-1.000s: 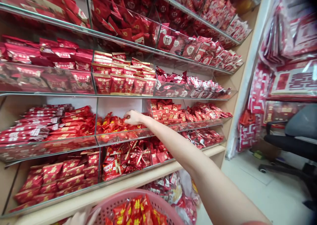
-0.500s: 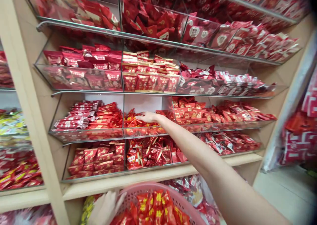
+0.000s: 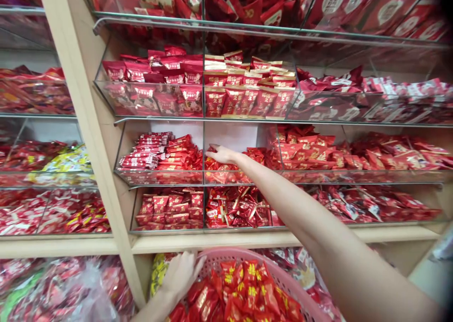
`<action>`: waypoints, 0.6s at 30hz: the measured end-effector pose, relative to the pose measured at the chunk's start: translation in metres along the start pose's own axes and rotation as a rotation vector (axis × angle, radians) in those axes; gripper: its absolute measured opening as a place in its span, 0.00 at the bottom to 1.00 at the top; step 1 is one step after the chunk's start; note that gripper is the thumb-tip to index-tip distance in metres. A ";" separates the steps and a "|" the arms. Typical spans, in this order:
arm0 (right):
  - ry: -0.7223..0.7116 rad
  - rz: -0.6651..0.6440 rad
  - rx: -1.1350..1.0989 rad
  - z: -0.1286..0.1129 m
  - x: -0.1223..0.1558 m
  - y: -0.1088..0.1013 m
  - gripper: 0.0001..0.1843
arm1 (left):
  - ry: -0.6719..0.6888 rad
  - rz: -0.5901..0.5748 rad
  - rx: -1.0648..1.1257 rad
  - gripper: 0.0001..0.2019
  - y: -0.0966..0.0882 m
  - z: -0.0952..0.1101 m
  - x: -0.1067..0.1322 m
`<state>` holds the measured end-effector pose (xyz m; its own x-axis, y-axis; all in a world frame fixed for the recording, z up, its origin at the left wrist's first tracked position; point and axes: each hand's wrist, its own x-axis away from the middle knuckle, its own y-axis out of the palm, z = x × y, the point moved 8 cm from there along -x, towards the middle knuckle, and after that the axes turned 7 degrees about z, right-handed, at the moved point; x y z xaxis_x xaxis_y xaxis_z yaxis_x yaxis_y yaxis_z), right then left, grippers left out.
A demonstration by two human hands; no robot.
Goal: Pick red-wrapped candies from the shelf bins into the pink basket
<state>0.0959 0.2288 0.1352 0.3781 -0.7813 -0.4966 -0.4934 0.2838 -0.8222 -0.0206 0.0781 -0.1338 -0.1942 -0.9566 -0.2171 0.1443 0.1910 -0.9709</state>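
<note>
**Right hand on the middle bin, left hand at the basket**

The right hand [image 3: 221, 153] lies palm down at centre frame on the heap of red sweets [image 3: 256, 156] in the middle clear bin [image 3: 240, 176], third tier from the top. Its fingers stretch toward the left of the frame, and I cannot tell whether they pinch a packet. The sweets lie directly under the fingertips and just right of them, jumbled, with no shared long axis. The forearm runs in from the lower right.

At bottom centre the left hand [image 3: 180, 275] closes over the left rim of the pink basket [image 3: 240, 255], which is heaped with gold-printed red packets [image 3: 247, 289]. The basket sits below the bin, well apart from it, so only the right hand is at the sweets.

Counted: two hands, one basket and four tiers of bins in this bay. The packets are too many to count.
</note>
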 end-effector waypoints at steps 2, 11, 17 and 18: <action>-0.015 -0.005 0.002 -0.001 -0.001 0.004 0.23 | -0.003 -0.002 0.007 0.22 -0.001 0.000 0.000; -0.116 0.273 -0.070 -0.014 0.091 -0.082 0.19 | -0.018 -0.039 -0.045 0.24 -0.002 -0.004 0.002; 0.304 0.538 -0.317 0.027 0.320 -0.077 0.18 | -0.039 -0.027 -0.061 0.27 0.002 -0.008 0.004; 0.444 0.548 -0.372 0.037 0.360 -0.060 0.19 | -0.047 -0.026 -0.046 0.27 0.002 -0.008 0.004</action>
<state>0.2907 -0.0486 -0.0040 -0.3031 -0.7551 -0.5814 -0.7774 0.5488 -0.3075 -0.0289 0.0763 -0.1376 -0.1514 -0.9704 -0.1879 0.0944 0.1750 -0.9800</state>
